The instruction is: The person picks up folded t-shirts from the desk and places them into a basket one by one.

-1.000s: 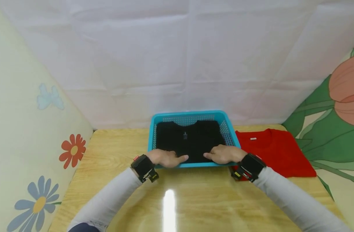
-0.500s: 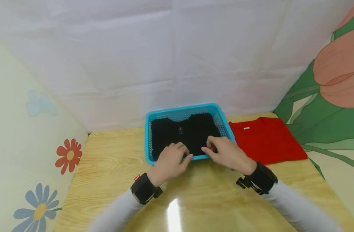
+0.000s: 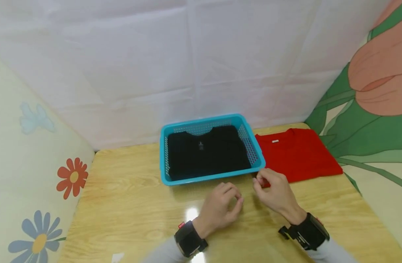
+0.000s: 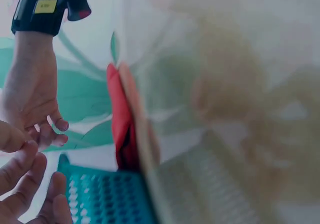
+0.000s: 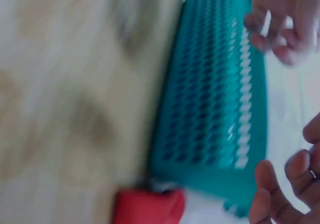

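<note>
A folded black T-shirt (image 3: 207, 153) lies inside the blue plastic basket (image 3: 217, 176) on the table. My left hand (image 3: 219, 208) hovers in front of the basket, its fingers loosely curled around nothing. Close to the basket's front right corner, my right hand (image 3: 276, 191) also has loosely bent fingers and holds nothing. It overlaps the near edge of a folded red T-shirt (image 3: 298, 155), which lies just right of the basket. In the right wrist view, the basket's perforated side (image 5: 205, 93) shows beyond the fingers (image 5: 295, 184).
The wooden table (image 3: 122, 193) reaches back to a white sheet (image 3: 122, 73) hung behind it. Painted walls stand at left and right. A small white patch (image 3: 117, 257) shows at the table's near left.
Both hands have let go of the basket's front rim and drawn back toward me, the right one shifting over toward the red T-shirt. The head view has turned slightly.
</note>
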A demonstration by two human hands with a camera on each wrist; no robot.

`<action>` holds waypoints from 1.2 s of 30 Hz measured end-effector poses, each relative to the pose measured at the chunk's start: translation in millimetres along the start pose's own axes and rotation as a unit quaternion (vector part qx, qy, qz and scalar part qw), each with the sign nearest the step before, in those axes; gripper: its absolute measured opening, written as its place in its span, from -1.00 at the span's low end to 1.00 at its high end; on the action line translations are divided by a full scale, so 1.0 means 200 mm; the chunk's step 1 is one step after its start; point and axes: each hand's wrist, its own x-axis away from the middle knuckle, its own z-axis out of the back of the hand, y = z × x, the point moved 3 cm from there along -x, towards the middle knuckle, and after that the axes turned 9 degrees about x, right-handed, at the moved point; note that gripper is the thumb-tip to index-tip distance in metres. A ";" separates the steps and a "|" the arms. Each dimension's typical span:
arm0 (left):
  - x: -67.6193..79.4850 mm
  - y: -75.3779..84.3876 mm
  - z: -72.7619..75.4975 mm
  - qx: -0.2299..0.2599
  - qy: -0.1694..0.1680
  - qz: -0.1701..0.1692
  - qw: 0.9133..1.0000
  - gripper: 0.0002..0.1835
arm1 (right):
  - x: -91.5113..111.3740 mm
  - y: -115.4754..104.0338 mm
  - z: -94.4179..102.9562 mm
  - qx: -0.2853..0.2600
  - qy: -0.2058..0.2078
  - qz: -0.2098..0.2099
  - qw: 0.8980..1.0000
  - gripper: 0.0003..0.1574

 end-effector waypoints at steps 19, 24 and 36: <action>-0.19 0.06 -0.47 -0.008 -0.310 0.107 0.945 -0.37 | 0.06 0.77 0.09 0.159 -0.273 -0.208 0.925 0.16; -0.24 0.07 -0.53 -0.033 -0.341 0.128 0.931 -0.31 | 0.06 0.78 0.10 0.162 -0.311 -0.230 0.908 0.24; -0.25 0.08 -0.59 -0.146 -0.367 0.150 0.906 -0.16 | 0.10 0.76 0.10 0.165 -0.313 -0.234 0.906 0.23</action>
